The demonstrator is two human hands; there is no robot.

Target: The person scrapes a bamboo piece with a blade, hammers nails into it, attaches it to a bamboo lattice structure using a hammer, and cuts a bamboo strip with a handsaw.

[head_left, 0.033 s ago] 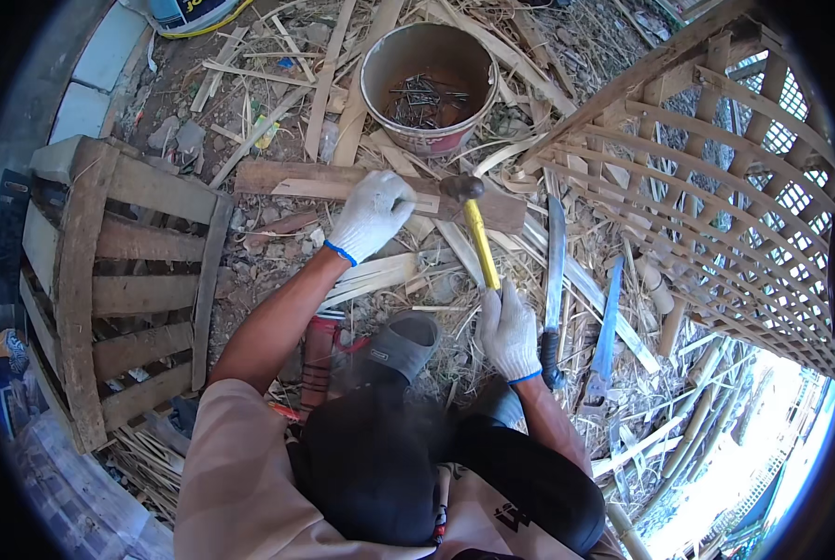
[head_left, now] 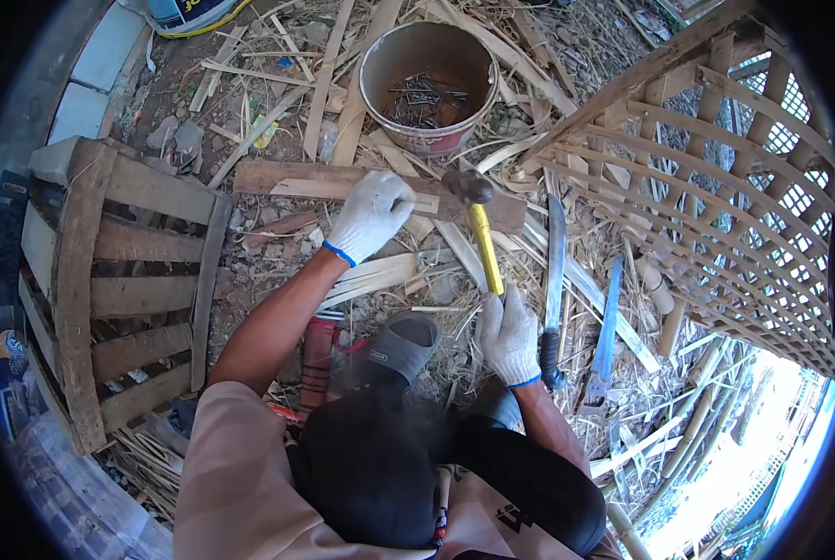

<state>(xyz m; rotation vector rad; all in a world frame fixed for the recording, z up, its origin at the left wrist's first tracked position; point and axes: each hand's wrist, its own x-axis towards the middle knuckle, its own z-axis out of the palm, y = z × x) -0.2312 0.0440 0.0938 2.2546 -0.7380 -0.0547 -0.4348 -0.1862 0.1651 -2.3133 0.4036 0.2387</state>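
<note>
My right hand, in a white knit glove, is closed round the yellow handle of a hammer. The hammer's dark rounded head is over the right part of a brown wooden board. My left hand, gloved likewise, rests on that board with thumb and forefinger curled together. What it pinches, if anything, is too small to make out. A thin pale strip of wood or bamboo lies along the board and passes under my left hand, showing again on its right side.
Beyond the board stands a bucket with nails in it. A machete and a handsaw lie to the right, near a woven bamboo lattice. At left is a slatted wooden frame. Bamboo strips litter the ground.
The hammer head has shifted slightly to the right and appears turned a little. My left hand and the board stay in place.
</note>
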